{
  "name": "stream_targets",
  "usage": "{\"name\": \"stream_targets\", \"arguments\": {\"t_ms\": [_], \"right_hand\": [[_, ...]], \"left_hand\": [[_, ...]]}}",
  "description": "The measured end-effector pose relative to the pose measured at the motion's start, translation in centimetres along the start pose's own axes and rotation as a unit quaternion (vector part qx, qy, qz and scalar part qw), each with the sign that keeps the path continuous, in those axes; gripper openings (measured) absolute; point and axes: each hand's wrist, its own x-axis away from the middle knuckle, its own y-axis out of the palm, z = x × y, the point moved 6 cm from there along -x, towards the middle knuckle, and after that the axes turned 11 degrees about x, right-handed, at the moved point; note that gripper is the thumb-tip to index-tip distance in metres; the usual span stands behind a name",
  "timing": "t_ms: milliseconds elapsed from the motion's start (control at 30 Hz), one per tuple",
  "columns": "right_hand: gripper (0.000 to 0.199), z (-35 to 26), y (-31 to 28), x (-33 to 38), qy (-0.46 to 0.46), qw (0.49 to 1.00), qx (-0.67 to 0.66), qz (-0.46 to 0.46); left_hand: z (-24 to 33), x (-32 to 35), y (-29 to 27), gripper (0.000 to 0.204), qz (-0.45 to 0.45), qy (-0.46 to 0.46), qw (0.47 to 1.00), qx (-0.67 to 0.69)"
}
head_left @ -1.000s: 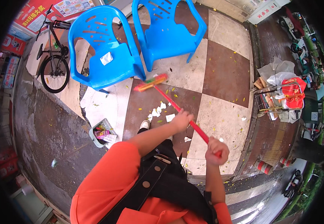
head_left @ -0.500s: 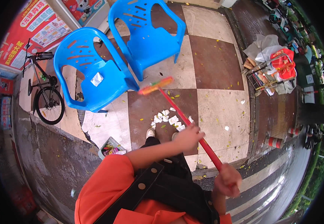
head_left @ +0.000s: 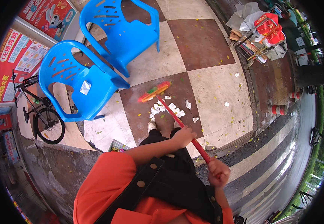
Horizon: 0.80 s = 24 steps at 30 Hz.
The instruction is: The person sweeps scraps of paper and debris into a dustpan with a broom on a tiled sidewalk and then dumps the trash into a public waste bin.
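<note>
A broom with a red handle [head_left: 172, 114] slants from beside my body out to the tiled floor. My left hand [head_left: 184, 137] is closed round the middle of the handle. Near its upper end, my right hand [head_left: 218, 172] grips the same handle in a fist. The broom head [head_left: 155, 92], orange and yellow with green and red bristles, is at the far side of a loose cluster of crumpled white paper scraps [head_left: 155, 110]. Those scraps lie on a brown tile just ahead of my shoes. A few other pieces are scattered to the right.
Two blue plastic armchairs [head_left: 80, 91] stand at left, a white packet [head_left: 85, 87] on the nearer seat. Beyond it leans a bicycle [head_left: 48, 121]. A small bin [head_left: 116, 146] sits left of my feet. A loaded cart [head_left: 261, 37] and red-white posts [head_left: 277, 109] are at right.
The view has turned, so the chairs appear farther left. The broom head has come nearer to the paper scraps. Both hands keep hold of the handle.
</note>
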Motion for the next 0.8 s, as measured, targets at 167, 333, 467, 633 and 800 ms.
{"name": "stream_targets", "arguments": {"t_ms": [167, 333, 467, 633, 800], "right_hand": [[0.030, -4.6, 0.4, -0.6, -0.025, 0.999, -0.022, -0.036], [0.027, -1.8, 3.2, -1.3, -0.016, 0.992, 0.038, -0.121], [0.016, 8.8, 7.0, -2.7, -0.041, 0.988, 0.031, -0.148], [0.003, 15.6, 12.2, -2.2, -0.080, 0.980, 0.026, -0.179], [0.008, 7.0, 6.1, 0.6, -0.025, 0.987, 0.077, -0.139]], "left_hand": [[3.9, 0.4, -1.7, 0.011, 0.042, 0.043, 0.998, -0.028], [0.2, 0.8, -7.0, 0.016, 0.102, -0.062, 0.991, -0.054], [-11.7, -0.2, -9.0, 0.015, 0.120, -0.084, 0.982, -0.119], [-19.3, 2.3, -9.7, 0.017, 0.066, -0.178, 0.975, -0.118], [-9.3, 1.3, -3.7, 0.042, -0.030, -0.137, 0.990, 0.028]]}}
